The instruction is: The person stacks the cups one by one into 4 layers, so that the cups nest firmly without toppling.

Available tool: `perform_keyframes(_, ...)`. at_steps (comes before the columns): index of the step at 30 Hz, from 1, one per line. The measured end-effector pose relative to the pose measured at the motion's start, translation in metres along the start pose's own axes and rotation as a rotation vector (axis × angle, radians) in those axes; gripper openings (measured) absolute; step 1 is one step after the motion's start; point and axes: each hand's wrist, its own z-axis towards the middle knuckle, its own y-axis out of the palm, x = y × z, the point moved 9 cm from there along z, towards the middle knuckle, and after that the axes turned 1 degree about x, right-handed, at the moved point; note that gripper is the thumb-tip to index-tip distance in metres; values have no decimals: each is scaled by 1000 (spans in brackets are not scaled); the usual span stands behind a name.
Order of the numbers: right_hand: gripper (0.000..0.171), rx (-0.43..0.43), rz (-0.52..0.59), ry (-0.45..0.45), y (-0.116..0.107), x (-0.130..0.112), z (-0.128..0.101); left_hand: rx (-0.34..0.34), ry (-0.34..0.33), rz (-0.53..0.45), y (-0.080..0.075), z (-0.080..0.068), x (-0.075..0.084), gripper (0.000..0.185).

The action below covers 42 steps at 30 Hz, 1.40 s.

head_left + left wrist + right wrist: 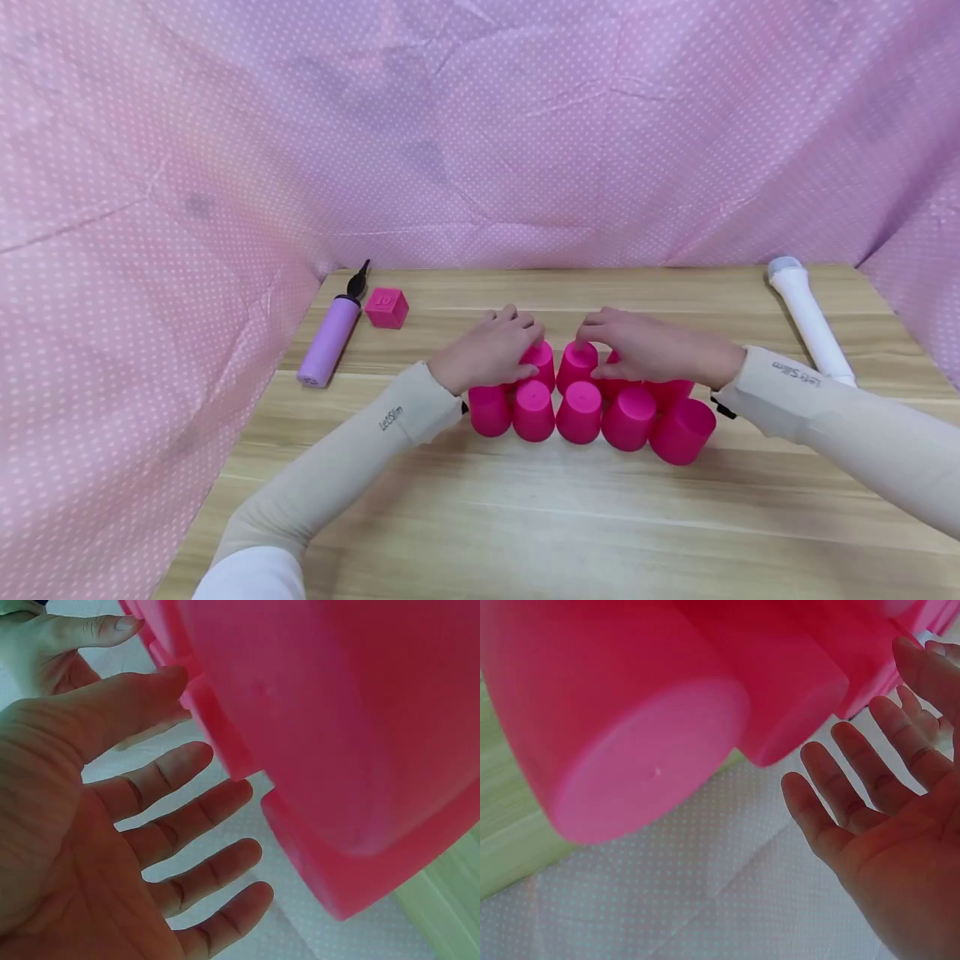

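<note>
Bright pink cups stand upside down in two close rows on the wooden table. My left hand [491, 348] is over the left part of the back row, thumb and index finger at a back cup [542, 367]. In the left wrist view its fingers [202, 806] are spread and nearly straight, beside the pink cups [322, 712]. My right hand [648, 346] reaches over the back row from the right, its fingertips at another back cup [576, 371]. The right wrist view has its fingers [866, 769] extended and apart, near a cup base [656, 769]. Both hands partly hide the back row.
A purple hand pump [330, 340] with a black nozzle lies at the left, beside a pink block [387, 308]. At the right lies a white microphone-shaped object [810, 317], partly behind the right sleeve. Pink dotted cloth [480, 150] hangs behind the table [480, 517].
</note>
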Motion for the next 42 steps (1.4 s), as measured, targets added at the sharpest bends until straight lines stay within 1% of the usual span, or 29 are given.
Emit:
perform_keyframes(5, 35, -4, -11, 13, 1, 0, 8, 8, 0, 13, 3, 4, 1, 51)
perform_keyframes(13, 31, -27, 17, 49, 6, 5, 15, 16, -22, 25, 4, 8, 0, 49)
perform_keyframes(15, 30, -11, 8, 45, 4, 5, 14, 28, -21, 16, 2, 9, 0, 48)
perform_keyframes(18, 29, 34, 3, 39, -5, 6, 12, 55, -23, 13, -5, 11, -3, 46)
perform_keyframes(21, 26, 95, -5, 39, -19, 10, 10, 88, -37, 5, -15, 14, -10, 44)
perform_keyframes(23, 25, 130, -6, 54, -27, 18, 9, 104, -50, -5, -22, 18, -16, 44)
perform_keyframes(26, 25, 174, 14, 93, -37, 33, 12, 128, -68, -32, -31, 28, -28, 43)
perform_keyframes(28, 25, 187, 34, 125, -40, 45, 14, 129, -86, -43, -32, 38, -37, 42)
perform_keyframes(31, 23, 207, 63, 156, -42, 64, 19, 124, -105, -45, -31, 55, -50, 38)
perform_keyframes(35, 22, 226, 99, 204, -43, 86, 26, 92, -123, -72, -24, 74, -64, 37)
perform_keyframes(39, 21, 206, 122, 264, -41, 104, 36, 60, -144, -129, -20, 87, -73, 36)
perform_keyframes(42, 19, 174, 115, 300, -38, 112, 42, 55, -151, -150, -22, 94, -76, 34)
